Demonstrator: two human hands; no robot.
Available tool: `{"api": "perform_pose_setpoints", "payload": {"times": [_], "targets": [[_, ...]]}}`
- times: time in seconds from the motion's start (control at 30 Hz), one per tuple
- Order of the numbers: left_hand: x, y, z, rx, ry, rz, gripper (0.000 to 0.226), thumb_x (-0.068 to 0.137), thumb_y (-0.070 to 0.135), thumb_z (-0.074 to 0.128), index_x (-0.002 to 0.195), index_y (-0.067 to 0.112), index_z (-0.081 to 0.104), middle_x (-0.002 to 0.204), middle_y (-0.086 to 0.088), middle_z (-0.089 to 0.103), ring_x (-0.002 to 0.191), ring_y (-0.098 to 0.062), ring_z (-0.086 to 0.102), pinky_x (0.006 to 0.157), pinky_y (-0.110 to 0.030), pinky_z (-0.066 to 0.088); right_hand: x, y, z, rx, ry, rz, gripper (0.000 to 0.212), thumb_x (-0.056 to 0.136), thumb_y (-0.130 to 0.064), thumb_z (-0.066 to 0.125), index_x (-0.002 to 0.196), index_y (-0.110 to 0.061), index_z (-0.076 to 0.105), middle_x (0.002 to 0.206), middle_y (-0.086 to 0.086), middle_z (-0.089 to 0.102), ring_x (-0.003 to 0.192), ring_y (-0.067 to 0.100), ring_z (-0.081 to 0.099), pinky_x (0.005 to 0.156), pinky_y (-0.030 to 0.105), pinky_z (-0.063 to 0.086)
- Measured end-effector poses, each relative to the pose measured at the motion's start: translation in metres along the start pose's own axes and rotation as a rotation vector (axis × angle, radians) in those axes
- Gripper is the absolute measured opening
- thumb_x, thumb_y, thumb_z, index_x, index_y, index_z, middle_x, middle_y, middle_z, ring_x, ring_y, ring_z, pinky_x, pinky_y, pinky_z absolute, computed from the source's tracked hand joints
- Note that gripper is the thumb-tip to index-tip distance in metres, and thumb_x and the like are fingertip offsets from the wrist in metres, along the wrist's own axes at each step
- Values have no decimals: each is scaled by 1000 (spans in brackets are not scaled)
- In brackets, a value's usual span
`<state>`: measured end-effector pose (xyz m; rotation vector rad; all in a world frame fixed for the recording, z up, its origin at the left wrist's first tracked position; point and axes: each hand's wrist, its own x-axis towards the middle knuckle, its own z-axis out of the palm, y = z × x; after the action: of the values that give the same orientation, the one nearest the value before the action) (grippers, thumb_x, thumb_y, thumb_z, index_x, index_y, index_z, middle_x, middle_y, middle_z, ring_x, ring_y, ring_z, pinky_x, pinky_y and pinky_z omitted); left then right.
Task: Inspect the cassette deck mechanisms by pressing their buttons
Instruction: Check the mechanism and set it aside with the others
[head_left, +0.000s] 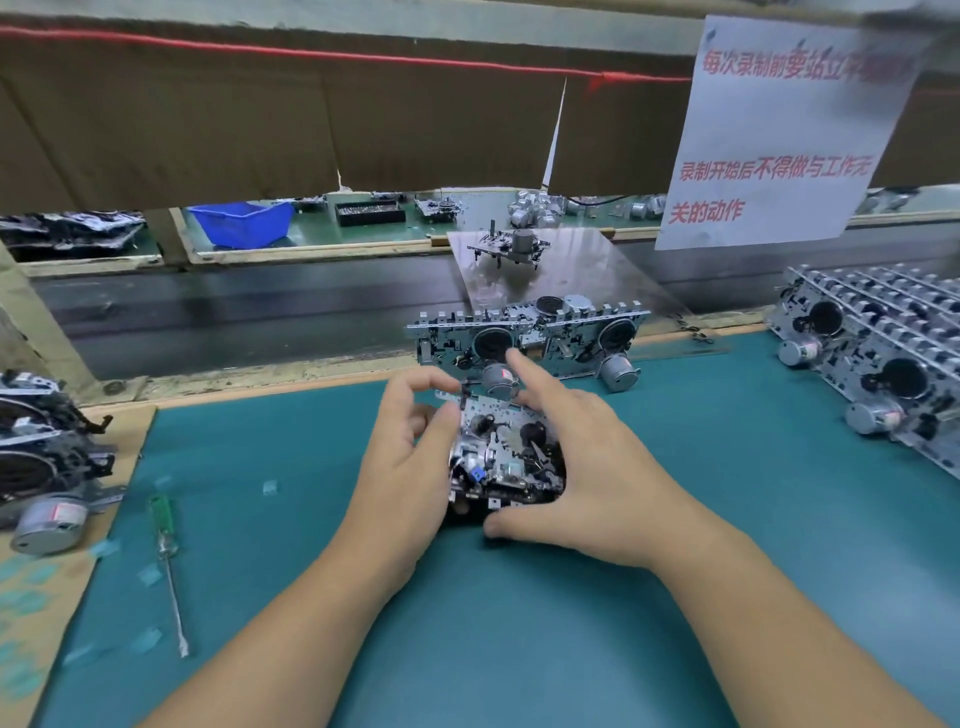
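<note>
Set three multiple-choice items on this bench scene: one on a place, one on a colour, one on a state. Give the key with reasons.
1. Where does the screwdriver lie?
A. left of the hands on the mat
B. in the bin
C. on the right stack

2. What colour is the bin?
A. red
B. blue
C. yellow

3. How is the deck held?
A. left hand only
B. untouched
C. between both hands

Key:
1 A: it lies on the mat, left of the left hand.
2 B: it is plainly blue.
3 C: the left hand and right hand flank it, fingers on it.
</note>
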<state>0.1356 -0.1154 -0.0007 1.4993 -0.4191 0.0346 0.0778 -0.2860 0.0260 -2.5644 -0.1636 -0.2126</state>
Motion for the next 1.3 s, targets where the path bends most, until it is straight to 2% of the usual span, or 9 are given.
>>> {"api": "perform_pose_setpoints", "payload": {"times": [0.07, 0.27, 0.43, 0.57, 0.67, 0.8, 1.03, 1.2, 1.3], "targets": [[-1, 2, 0, 27, -63, -3, 11, 94, 34, 54, 91, 38, 65, 79, 14, 57, 71, -4, 55, 58, -18, 48, -1, 2, -1, 56, 31, 18, 132, 53, -63, 87, 150, -62, -2, 119, -48, 32, 122, -13, 30, 95, 5, 26], [-4, 3, 1, 245, -113, 37, 42, 90, 64, 39, 78, 38, 70, 93, 14, 56, 95, -6, 57, 87, -24, 44, 1, 8, 2, 101, 23, 28, 132, 52, -63, 87, 151, -58, 1, 128, -37, 35, 120, -15, 33, 93, 1, 24], [-3, 7, 3, 224, -87, 27, 38, 98, 50, 40, 75, 35, 66, 86, 17, 59, 91, -5, 55, 79, -11, 38, 3, 9, 4, 95, 18, 34, 129, 51, -66, 85, 152, -56, 4, 119, -54, 29, 121, -25, 27, 97, 3, 23], [-4, 7, 4, 140, -70, -23, 41, 95, 54, 43, 73, 32, 69, 94, 3, 60, 81, 0, 56, 61, -13, 48, 3, 11, -2, 68, -90, 13, 134, 52, -60, 88, 152, -55, 0, 150, -37, 24, 140, -13, 21, 110, 16, 25], [-4, 7, 4, 137, -51, -36, 43, 96, 55, 43, 70, 31, 69, 96, -8, 60, 74, 2, 54, 56, -12, 47, 3, 12, -4, 66, -95, -5, 132, 57, -52, 90, 154, -52, 1, 150, -39, 23, 144, -8, 21, 117, 22, 25], [-4, 7, 4, 88, -64, -9, 32, 98, 50, 41, 90, 38, 70, 99, 3, 64, 84, 1, 56, 64, -9, 47, 2, 14, -3, 93, -64, 3, 132, 56, -52, 91, 151, -58, -1, 124, -59, 21, 140, -11, 26, 107, 12, 24], [-5, 7, 5, 82, -99, 63, 32, 104, 42, 38, 119, 33, 65, 110, 27, 67, 103, 12, 59, 83, -1, 39, 1, 10, -5, 86, 2, 9, 125, 54, -47, 94, 149, -55, 12, 140, -26, 43, 134, -3, 38, 110, 23, 34], [-3, 3, 4, 127, -70, 5, 40, 101, 48, 36, 112, 41, 73, 119, 18, 70, 119, -2, 61, 105, -30, 45, -2, 14, -9, 117, -79, -3, 121, 57, -46, 92, 151, -51, 17, 150, -32, 32, 138, -14, 27, 112, 13, 27], [-3, 3, 4, 143, -43, -43, 41, 99, 54, 35, 111, 45, 73, 120, 20, 69, 109, -7, 64, 100, -55, 52, -6, 17, -12, 157, -120, 1, 120, 59, -43, 92, 147, -55, 10, 153, -36, 25, 137, -22, 20, 106, -1, 19]]}}
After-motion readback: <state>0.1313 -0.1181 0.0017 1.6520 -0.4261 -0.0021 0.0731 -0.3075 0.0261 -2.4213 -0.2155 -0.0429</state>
